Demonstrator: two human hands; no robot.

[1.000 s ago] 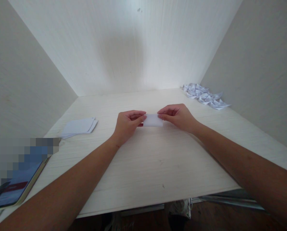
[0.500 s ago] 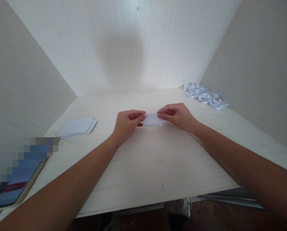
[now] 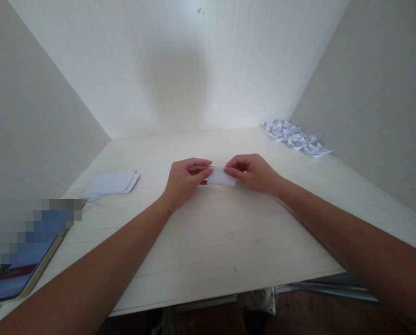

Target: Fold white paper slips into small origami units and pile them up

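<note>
A small white rectangle of paper (image 3: 221, 177), which looks folded, is held between both hands above the middle of the table. My left hand (image 3: 190, 177) pinches its left end, thumb on the near face and fingers behind. At the upper right part of the paper, my right hand (image 3: 252, 172) grips it between thumb and curled fingers. The fingertips behind the paper are partly hidden.
On the white table (image 3: 208, 251), a stack of white paper sheets (image 3: 112, 182) lies at the left. Folded white paper pieces (image 3: 294, 137) are heaped at the back right. A tablet-like device (image 3: 23, 270), partly blurred out, lies at the left edge. Pale panels enclose the back and sides.
My right hand has shifted slightly left and toward me along the paper's top edge. The paper now tilts a little, its right side lower. My left hand has barely moved.
</note>
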